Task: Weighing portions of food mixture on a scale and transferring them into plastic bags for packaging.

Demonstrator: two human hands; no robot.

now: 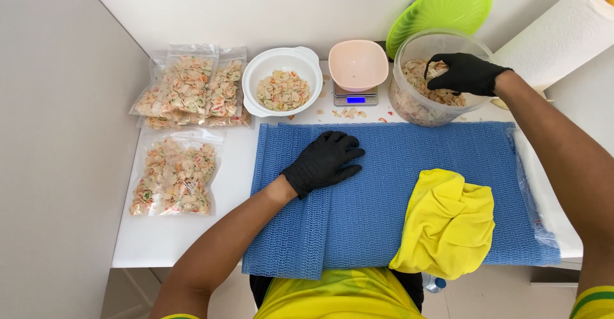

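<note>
Right hand: the right hand [464, 73], in a black glove, is sunk into the clear round tub [435, 111] at the far right of the table [185, 242]; the fingers are curled together on a scoop of pasta shells [436, 70].
Left hand: the left hand [323, 161], also gloved in black, is laid flat and palm down on the blue mesh mat [384, 210], with fingers spread and nothing held.
Clear round tub: it is stood at the far edge of the mat, partly filled with pale shells flecked with red and green.
Green lid: a lime-green lid [448, 9] is leaned against the wall behind the tub.
Scale: a small digital scale [355, 97] with a lit blue display is set just left of the tub, and an empty pink bowl [357, 64] is carried on it.
White bowl: a white bowl [282, 79] with some shells in it is placed left of the scale.
Bags: filled clear bags [192, 89] are stacked at the far left corner; one more bag [173, 177] is laid flat nearer the front edge.
Yellow cloth: a crumpled yellow cloth [448, 223] is left on the mat's near right part.
Paper towel roll: a paper towel roll [563, 34] is seen at the far right.
Spilled bits: a few loose shells [348, 112] are scattered on the table before the scale.
</note>
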